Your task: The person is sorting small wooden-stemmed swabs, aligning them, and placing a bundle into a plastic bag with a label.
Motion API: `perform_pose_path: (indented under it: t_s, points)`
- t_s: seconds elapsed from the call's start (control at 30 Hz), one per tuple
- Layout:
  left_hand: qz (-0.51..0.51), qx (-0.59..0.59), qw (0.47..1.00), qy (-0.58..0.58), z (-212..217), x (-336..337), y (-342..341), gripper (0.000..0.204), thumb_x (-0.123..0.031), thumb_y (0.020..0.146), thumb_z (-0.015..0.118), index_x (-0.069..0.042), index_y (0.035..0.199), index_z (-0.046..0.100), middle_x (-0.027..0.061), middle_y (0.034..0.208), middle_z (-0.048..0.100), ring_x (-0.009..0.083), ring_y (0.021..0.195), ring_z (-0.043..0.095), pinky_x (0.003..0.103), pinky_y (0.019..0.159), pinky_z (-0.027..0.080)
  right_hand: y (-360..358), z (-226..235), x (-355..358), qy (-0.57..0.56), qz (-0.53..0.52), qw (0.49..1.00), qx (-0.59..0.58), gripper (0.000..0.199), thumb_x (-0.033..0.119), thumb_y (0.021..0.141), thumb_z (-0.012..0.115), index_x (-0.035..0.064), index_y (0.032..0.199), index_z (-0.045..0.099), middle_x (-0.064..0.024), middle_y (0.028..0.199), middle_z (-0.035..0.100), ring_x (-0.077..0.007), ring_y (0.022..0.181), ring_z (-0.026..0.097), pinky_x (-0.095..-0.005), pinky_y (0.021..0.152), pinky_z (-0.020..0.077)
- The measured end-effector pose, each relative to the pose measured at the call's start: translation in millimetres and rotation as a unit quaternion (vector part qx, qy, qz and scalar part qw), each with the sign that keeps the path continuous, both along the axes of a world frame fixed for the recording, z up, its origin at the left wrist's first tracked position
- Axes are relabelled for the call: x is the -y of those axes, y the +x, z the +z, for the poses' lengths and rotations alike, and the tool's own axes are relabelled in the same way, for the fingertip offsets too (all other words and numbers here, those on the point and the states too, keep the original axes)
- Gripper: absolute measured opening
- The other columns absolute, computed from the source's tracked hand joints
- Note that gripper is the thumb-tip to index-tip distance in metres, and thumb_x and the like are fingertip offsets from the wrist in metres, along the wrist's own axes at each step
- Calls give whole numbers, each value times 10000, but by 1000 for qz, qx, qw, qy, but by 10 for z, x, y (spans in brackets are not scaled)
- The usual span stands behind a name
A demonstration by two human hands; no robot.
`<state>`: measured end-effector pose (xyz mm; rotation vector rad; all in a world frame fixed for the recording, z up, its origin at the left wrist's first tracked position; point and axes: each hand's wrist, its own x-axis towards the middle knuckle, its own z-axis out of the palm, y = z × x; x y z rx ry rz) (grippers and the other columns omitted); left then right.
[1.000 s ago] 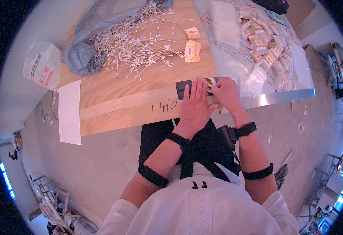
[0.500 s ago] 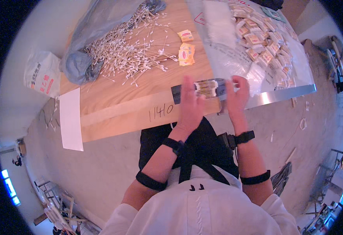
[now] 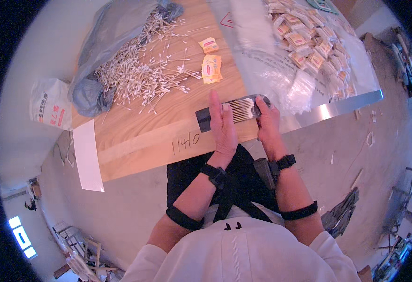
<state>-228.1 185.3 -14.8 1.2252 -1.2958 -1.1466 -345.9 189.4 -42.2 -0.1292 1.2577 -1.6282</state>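
Observation:
A row of cotton swabs (image 3: 241,110) lies side by side on a small black holder (image 3: 204,120) at the table's front edge. My left hand (image 3: 223,128) stands on edge across the holder, its fingers stretched out and flat against the left ends of the swabs. At the other end, my right hand (image 3: 269,123) has its fingers curled round the holder's right end, the thumb close to the swab tips. Part of the holder is hidden under my hands. Beyond them, small yellow printed cards (image 3: 211,67) lie in two stacks.
A large pile of loose cotton swabs (image 3: 142,70) spills from a grey plastic bag (image 3: 90,94) at the left. Filled small packets (image 3: 304,40) are heaped at the back right, near clear empty bags (image 3: 302,89). White paper (image 3: 88,155) hangs over the left table edge.
My right hand has come in to the right end of the holder and closed on it. The left hand stays flat beside the swabs. The whole view has shifted slightly.

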Motion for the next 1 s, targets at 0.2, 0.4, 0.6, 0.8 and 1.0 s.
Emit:
perform_pose_path:
  t_s: [0.2, 0.4, 0.6, 0.8, 1.0]
  points:
    - [1, 37, 999, -12, -41, -5, -119, 575, -306, 1027, 381, 35, 1469, 242, 194, 1535, 251, 277, 1425, 242, 343, 1152, 193, 27, 50, 22, -4, 16, 999, -30, 177, 204, 905, 654, 31, 867, 653, -3, 776, 632, -91, 692, 561, -273, 630, 462]
    - [3, -43, 999, -8, -113, -1, -197, 563, -283, 1021, 396, 9, 1476, 238, 202, 1544, 221, 306, 1438, 206, 362, 1166, 162, 18, 104, 7, -1, 16, 999, -48, 193, 206, 912, 640, 23, 850, 645, -13, 777, 635, -95, 685, 556, -277, 627, 458]
    - [-33, 80, 994, -65, 34, 29, 21, 593, -216, 991, 454, 8, 1481, 206, 211, 1548, 197, 332, 1440, 194, 381, 1171, 159, 5, 114, -7, 46, 62, 971, -226, 228, 239, 893, 663, 14, 862, 646, -40, 787, 642, -133, 714, 571, -298, 666, 469]
    - [45, 270, 954, -123, 48, 151, 782, 595, -152, 882, 584, 18, 1398, 340, 226, 1456, 333, 368, 1368, 296, 423, 1154, 207, -209, -162, -241, 55, -108, 899, -422, 222, 190, 884, 662, -5, 976, 609, -67, 886, 616, -171, 792, 560, -314, 699, 465]
    - [185, 491, 845, -102, 119, 498, 1723, 371, -132, 775, 664, -1, 1111, 578, 186, 1155, 518, 375, 1116, 455, 452, 979, 368, 79, 437, -156, -46, 42, 802, -594, 122, 124, 870, 644, 33, 946, 619, -46, 853, 589, -149, 758, 531, -279, 678, 438]
